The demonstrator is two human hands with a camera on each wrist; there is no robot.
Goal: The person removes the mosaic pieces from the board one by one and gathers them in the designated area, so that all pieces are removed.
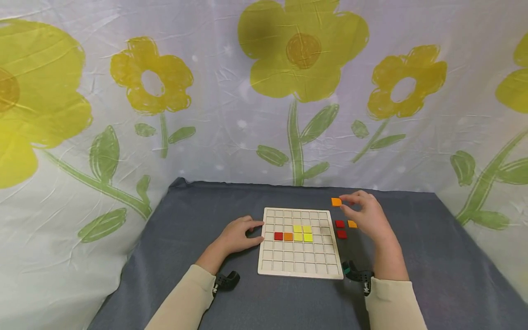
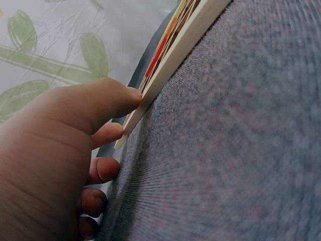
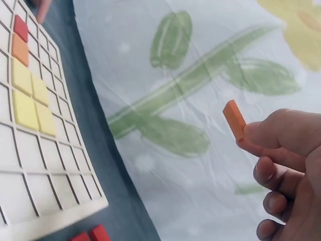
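My right hand [image 1: 367, 215] pinches a small square orange tile [image 1: 336, 202] between thumb and index finger. The tile is up in the air past the far right corner of a pale wooden grid board [image 1: 288, 262]. In the right wrist view the held tile [image 3: 232, 119] shows its thin edge, and the other fingers are bent. Against the board's left edge rest the thumb and index fingertip of my left hand [image 1: 236, 236]. On the grid, a red tile [image 1: 278, 236], an orange tile [image 1: 288, 237] and a block of yellow tiles [image 1: 298, 228] sit side by side.
Right of the board lie two red tiles [image 1: 340, 224] and one orange tile [image 1: 352, 224], just below my right hand. A dark grey cloth [image 1: 185, 211] covers the table. Behind it hangs a white curtain [image 1: 218, 137] printed with yellow flowers.
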